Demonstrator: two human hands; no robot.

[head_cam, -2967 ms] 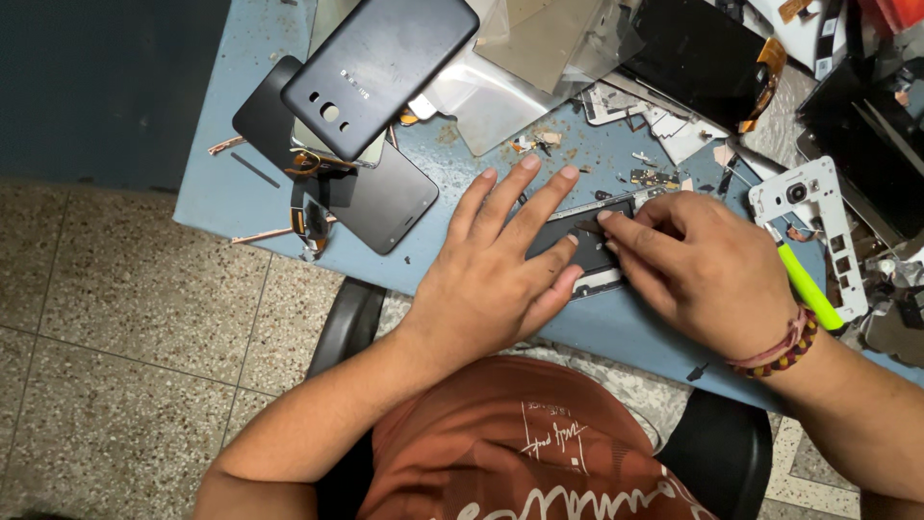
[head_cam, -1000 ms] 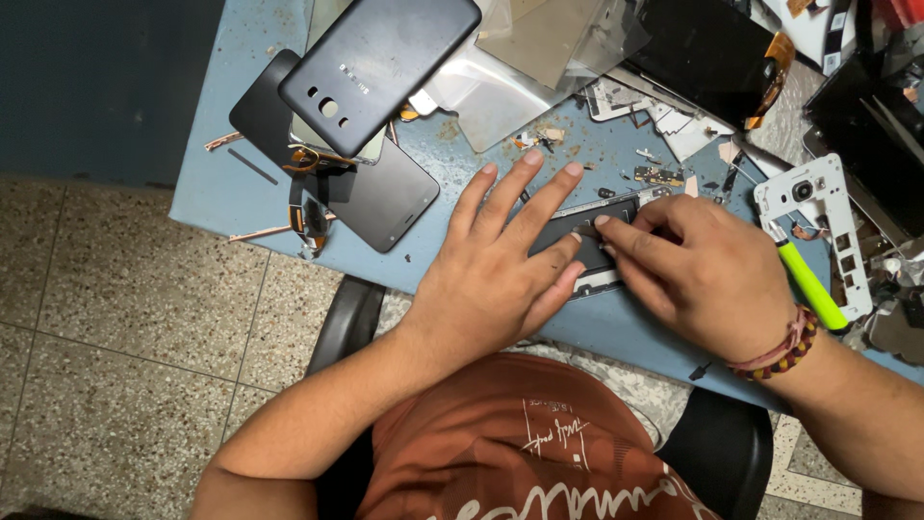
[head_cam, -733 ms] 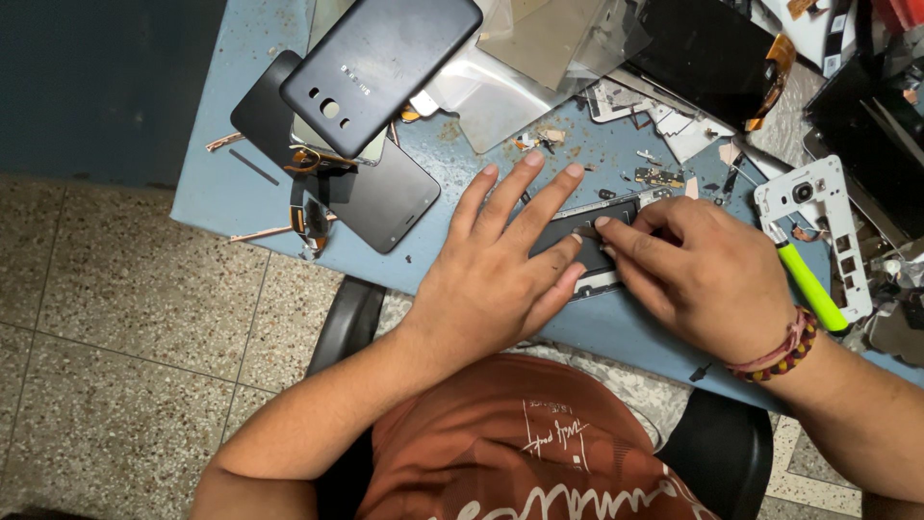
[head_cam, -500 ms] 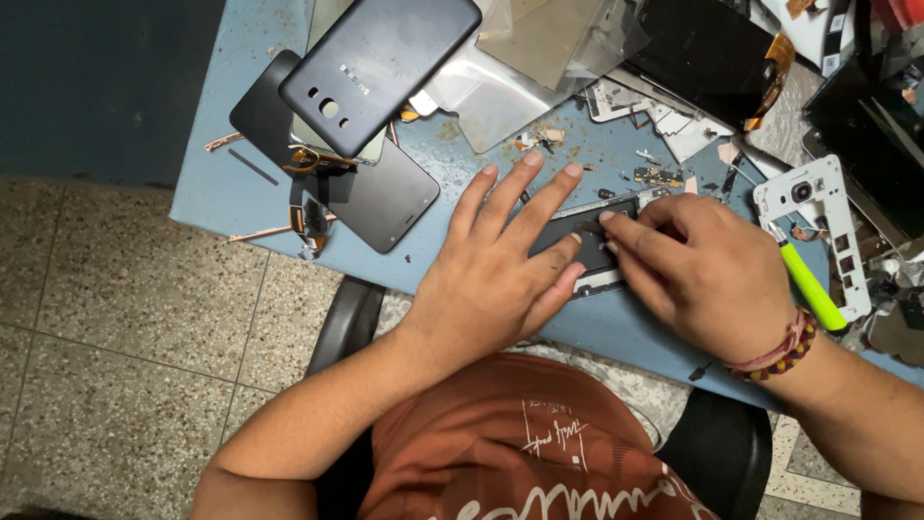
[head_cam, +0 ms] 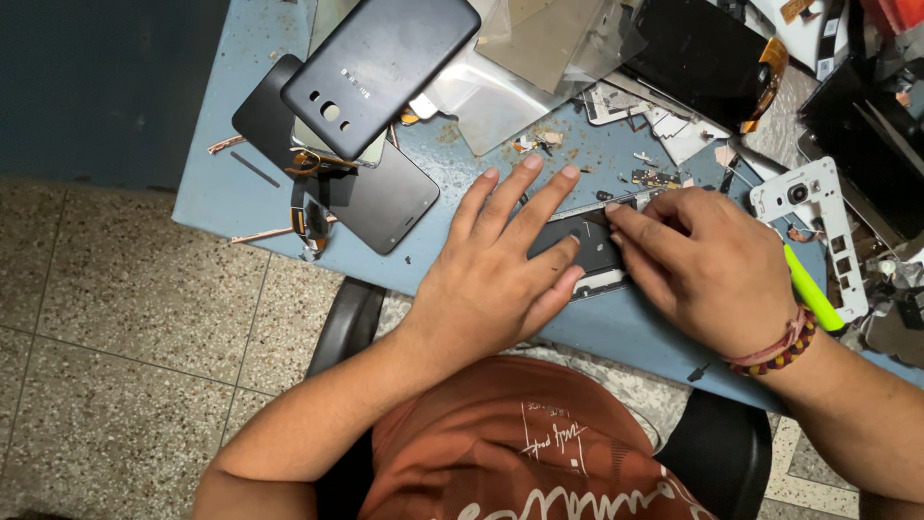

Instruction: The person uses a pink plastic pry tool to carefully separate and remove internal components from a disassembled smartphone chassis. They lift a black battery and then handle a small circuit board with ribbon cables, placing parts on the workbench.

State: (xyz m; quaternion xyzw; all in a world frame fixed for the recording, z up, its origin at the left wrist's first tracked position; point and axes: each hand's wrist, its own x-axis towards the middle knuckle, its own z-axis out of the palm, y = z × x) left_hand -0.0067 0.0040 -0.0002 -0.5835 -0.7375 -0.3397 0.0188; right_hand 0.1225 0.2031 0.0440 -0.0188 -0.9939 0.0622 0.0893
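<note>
Dark phone [head_cam: 589, 246] on the blue table [head_cam: 221, 193], mostly hidden beneath both hands, long axis running left-right. Left hand [head_cam: 496, 274] flat, open, pressing it; right hand [head_cam: 712, 265] fingertips touch its edge.

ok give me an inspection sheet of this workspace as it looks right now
surface: blue table, scuffed, specks of debris.
job's things: dark phone part lying flat between both hands.
clutter: dark back cover, black panel, white phone frame, green tool, clear film, black screen.
grippers: left hand flat, fingers spread on the part; right hand fingertips at its right end, grip unclear.
cables: orange flex ribbon by the black screen.
surroundings: speckled tile floor, black chair.
</note>
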